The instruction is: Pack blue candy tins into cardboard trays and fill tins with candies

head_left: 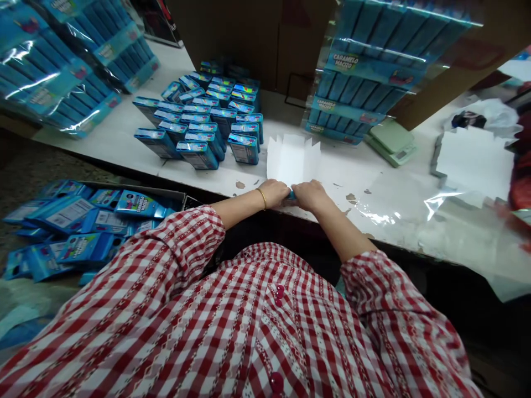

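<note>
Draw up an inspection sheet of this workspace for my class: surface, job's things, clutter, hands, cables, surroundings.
Surface: white tabletop, with brown worn patches.
Job's things: open white carton; blue candy boxes to its left, mostly upright.
Clutter: loosely heaped blue packs, lower left; pale green scale.
Hands: left hand and right hand at the carton's near edge; exact grip unclear.
Cables: nothing seen.
Surroundings: film-wrapped "CARAMELO MACIZO" packs; brown cardboard behind.

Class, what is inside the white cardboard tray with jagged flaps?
The white cardboard tray shows its inner surface. At the near end, something blue shows between the left hand and right hand, which cover the rest; whether it lies inside is unclear.
</note>
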The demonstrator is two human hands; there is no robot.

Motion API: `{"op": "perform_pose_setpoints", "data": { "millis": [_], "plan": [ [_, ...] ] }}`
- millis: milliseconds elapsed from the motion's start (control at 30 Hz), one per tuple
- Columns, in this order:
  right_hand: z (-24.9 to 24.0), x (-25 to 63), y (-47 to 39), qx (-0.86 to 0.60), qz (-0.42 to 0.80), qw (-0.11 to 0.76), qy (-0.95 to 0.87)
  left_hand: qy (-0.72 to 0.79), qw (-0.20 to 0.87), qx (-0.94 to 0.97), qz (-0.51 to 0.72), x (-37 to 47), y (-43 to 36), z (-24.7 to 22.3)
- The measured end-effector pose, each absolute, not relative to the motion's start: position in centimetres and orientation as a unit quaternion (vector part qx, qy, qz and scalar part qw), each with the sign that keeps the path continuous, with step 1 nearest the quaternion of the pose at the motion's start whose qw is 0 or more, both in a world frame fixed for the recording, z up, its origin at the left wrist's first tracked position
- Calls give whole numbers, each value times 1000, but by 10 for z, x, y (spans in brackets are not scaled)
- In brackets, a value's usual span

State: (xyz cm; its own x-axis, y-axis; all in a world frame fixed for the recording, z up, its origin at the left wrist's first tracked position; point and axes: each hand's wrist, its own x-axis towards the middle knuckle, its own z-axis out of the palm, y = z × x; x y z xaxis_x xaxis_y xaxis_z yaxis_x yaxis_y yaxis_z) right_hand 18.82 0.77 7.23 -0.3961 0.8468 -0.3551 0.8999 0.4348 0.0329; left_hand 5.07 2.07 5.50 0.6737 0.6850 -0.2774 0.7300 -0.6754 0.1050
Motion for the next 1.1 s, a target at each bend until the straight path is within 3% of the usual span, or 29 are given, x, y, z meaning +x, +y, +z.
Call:
{"op": "perform_pose_setpoints", "data": {
  "millis": [100, 233, 333, 467, 700, 800, 900, 1000, 1100],
  "plan": [
    [72, 181, 32, 519, -117, 242, 811, 398, 127, 908, -19, 41, 18, 49],
    [67, 181, 38, 506, -119, 222, 825, 525, 186, 782, 281, 29, 6, 22],
    [66, 179, 34, 510, -109, 205, 828, 571, 321, 634, 411, 28, -3, -2],
    [66, 177, 31, 514, -107, 175, 833, 520, 429, 608, 420, 30, -10, -13],
    [57, 185, 27, 530, -117, 108, 833, 545, 233, 760, 267, 25, -6, 4],
    [45, 194, 15, 520, -127, -2, 845, 555, 208, 768, 244, 26, 1, 4],
    [22, 202, -2, 538, -97, -222, 807, 555, 195, 763, 266, 26, 4, 0],
    [-6, 200, -18, 638, -77, -431, 633, 556, 192, 759, 281, 27, 3, -2],
    [-27, 189, -27, 669, -197, -470, 542, 558, 195, 754, 287, 28, 2, -2]
  ]
}}
